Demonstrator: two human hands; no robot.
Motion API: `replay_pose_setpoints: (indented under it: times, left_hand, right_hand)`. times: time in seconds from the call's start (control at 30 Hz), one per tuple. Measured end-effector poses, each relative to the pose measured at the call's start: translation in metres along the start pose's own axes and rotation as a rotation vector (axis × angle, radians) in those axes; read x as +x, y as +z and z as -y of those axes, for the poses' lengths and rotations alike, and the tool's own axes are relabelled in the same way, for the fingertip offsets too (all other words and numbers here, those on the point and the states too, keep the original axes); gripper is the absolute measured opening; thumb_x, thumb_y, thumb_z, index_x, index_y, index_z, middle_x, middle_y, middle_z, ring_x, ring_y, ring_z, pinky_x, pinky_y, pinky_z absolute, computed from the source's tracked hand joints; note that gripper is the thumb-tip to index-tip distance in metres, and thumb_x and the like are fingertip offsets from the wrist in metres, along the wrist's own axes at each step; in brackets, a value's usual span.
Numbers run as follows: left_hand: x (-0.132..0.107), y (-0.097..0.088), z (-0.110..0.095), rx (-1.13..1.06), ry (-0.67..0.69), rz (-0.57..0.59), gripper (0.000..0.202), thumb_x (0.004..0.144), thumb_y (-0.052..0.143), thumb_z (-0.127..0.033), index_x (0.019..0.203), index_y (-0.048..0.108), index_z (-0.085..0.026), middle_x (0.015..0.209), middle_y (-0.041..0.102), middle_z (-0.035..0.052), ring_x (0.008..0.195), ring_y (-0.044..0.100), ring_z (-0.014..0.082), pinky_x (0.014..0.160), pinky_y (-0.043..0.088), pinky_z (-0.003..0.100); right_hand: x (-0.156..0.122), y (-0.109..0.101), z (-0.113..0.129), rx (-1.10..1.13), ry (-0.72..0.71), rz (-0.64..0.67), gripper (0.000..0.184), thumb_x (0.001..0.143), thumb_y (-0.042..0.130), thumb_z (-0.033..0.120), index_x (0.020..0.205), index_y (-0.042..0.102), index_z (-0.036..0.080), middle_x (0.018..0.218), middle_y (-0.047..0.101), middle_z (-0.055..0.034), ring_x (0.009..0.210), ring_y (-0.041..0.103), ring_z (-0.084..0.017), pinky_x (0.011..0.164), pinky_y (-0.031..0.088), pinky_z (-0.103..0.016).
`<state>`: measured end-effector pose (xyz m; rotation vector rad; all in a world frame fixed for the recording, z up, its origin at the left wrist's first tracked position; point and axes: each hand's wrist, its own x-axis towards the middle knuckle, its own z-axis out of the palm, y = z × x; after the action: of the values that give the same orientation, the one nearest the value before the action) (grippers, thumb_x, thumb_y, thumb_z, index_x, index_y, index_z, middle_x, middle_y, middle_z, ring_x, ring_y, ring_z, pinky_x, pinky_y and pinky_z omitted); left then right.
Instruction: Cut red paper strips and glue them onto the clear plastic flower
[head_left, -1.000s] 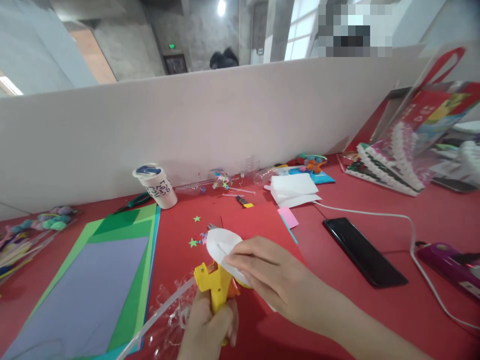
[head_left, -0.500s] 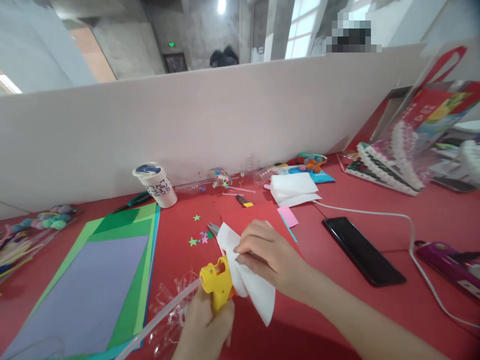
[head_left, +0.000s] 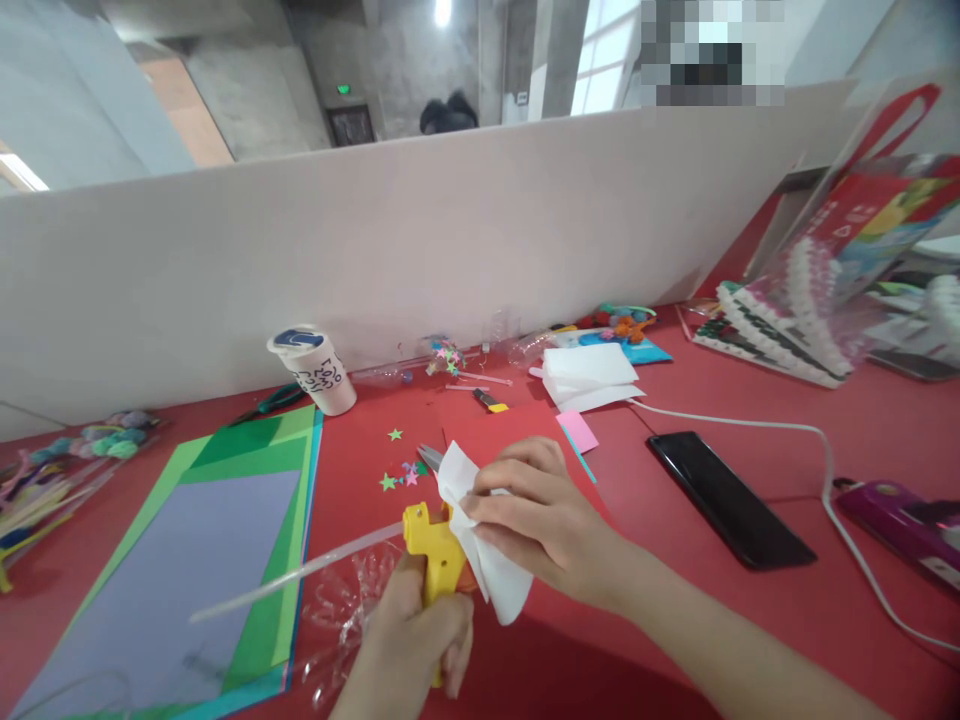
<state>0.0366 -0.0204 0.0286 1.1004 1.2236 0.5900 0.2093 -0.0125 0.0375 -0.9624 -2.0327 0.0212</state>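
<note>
Red covers the tabletop (head_left: 885, 420) on my feed, and a white partition (head_left: 420, 240) closes it off at twelve o'clock. Over that edge I see a grey concrete wall (head_left: 420, 60), with a bright window (head_left: 600, 70) at one o'clock from mid-view. A black phone (head_left: 727, 500) lies near four, coloured sheets (head_left: 180, 560) at eight, a white cup (head_left: 319, 375) at nine.

The yellow glue gun (head_left: 435, 545) is between six and seven, held above the table. My left hand (head_left: 420, 620) has its fingers wrapped around the handle, which drops toward six. A clear glue stick (head_left: 300, 570) juts from the back toward half past eight; the front faces roughly three, its tip hidden.

My right hand (head_left: 532, 510) pinches a folded white paper (head_left: 499, 575), its long axis running eleven to five. Whether paper and gun touch, I can't tell.
</note>
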Motion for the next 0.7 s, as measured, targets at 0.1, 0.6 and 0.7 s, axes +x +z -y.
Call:
replay_pose_setpoints:
  times: [0.1, 0.6, 0.7]
  left_hand:
    - [-0.001, 0.0, 0.003, 0.037, -0.003, -0.018, 0.006, 0.06, 0.047, -0.022, 0.065, 0.044, -0.023, 0.029, 0.037, -0.0118, 0.027, 0.032, 0.0078, 0.035, 0.023, 0.02]
    - [0.001, 0.017, 0.014, 0.164, 0.273, -0.332, 0.005, 0.069, 0.057, -0.026, 0.068, 0.053, -0.023, 0.06, 0.059, 0.0009, 0.06, 0.058, 0.0204, 0.055, 0.045, 0.028]
    - [0.007, 0.017, 0.032, 0.12, 0.304, -0.324, 0.008, 0.069, 0.062, -0.026, 0.072, 0.055, -0.024, 0.072, 0.062, 0.0042, 0.075, 0.06, 0.0248, 0.071, 0.046, 0.032]
  right_hand:
    - [0.001, -0.001, -0.004, -0.011, -0.018, 0.026, 0.007, 0.092, 0.053, 0.02, 0.093, 0.06, 0.019, 0.09, 0.064, -0.0016, 0.09, 0.045, -0.018, 0.085, 0.032, -0.035]
    - [-0.003, 0.045, 0.026, 0.235, 0.647, -0.515, 0.011, 0.088, 0.052, 0.024, 0.078, 0.056, 0.022, 0.079, 0.058, -0.0005, 0.077, 0.047, -0.018, 0.073, 0.033, -0.034]
    - [-0.003, 0.058, 0.032, 0.57, 0.923, -0.679, 0.014, 0.082, 0.058, 0.035, 0.076, 0.054, 0.022, 0.078, 0.054, 0.0005, 0.074, 0.048, -0.017, 0.069, 0.038, -0.032]
